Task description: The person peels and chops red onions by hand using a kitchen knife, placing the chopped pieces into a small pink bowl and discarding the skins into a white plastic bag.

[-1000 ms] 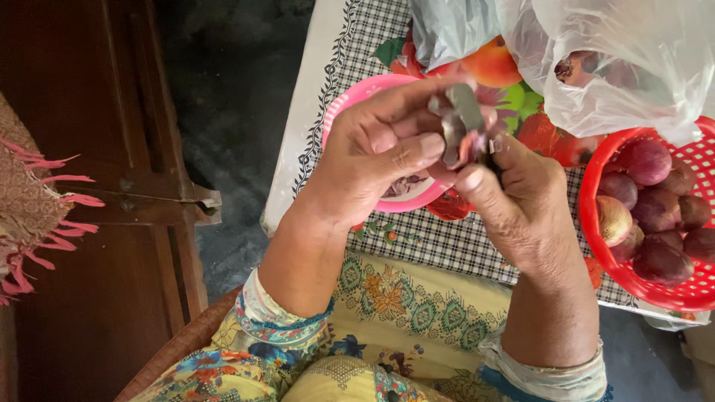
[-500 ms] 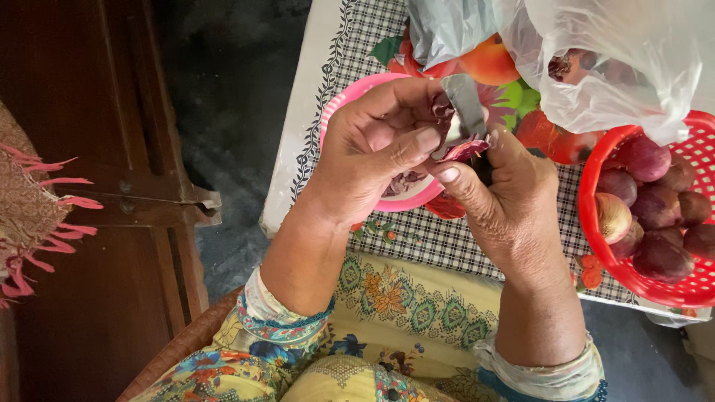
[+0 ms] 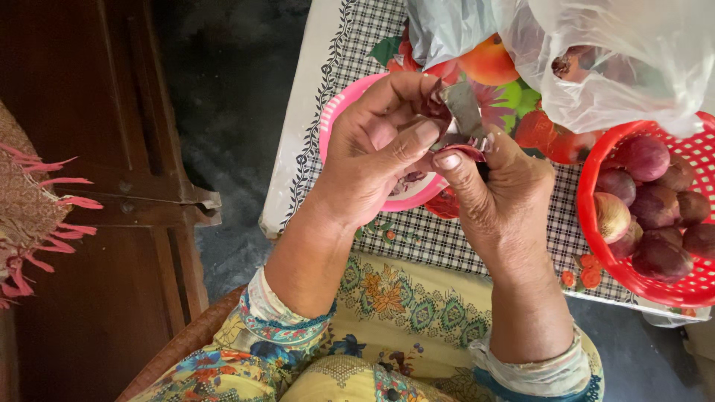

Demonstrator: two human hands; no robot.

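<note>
Both hands' fingers (image 3: 417, 138) clamp onion (image 3: 436, 100) and knife (image 3: 463, 110) — onion mostly hidden.

A home: a table with a fruit-print checked cloth (image 3: 439, 238), a red basket (image 3: 596, 246) of onions (image 3: 655, 208), wooden furniture (image 3: 112, 223).

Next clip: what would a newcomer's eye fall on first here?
At centre, the left hand and right hand meet over a pink basket, the left gripping a red onion while the right works a knife blade under a strip of peel. At the right edge, a red basket holds more red onions on the checked tablecloth, below a clear plastic bag.
</note>
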